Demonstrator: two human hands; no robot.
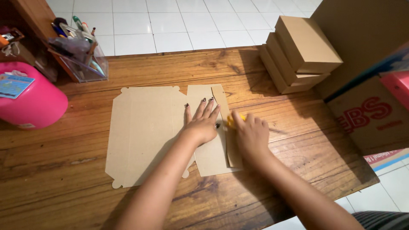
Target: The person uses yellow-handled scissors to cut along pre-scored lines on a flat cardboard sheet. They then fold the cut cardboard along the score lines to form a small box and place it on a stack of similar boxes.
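Note:
A flat die-cut cardboard sheet [142,132] lies on the wooden table [64,179], with its right flap folded up along a crease. My left hand [202,121] presses flat on the sheet near that crease, fingers spread, nails dark. My right hand [251,134] sits just right of it on the folded flap [232,155], closed around a small yellow tool [232,120] whose tip touches the cardboard. Most of the tool is hidden by my fingers.
Three closed cardboard boxes [298,51] are stacked at the table's back right. A large printed carton [370,115] stands to the right. A clear pen holder [79,55] and a pink round container [34,102] sit at the left. White floor tiles lie beyond.

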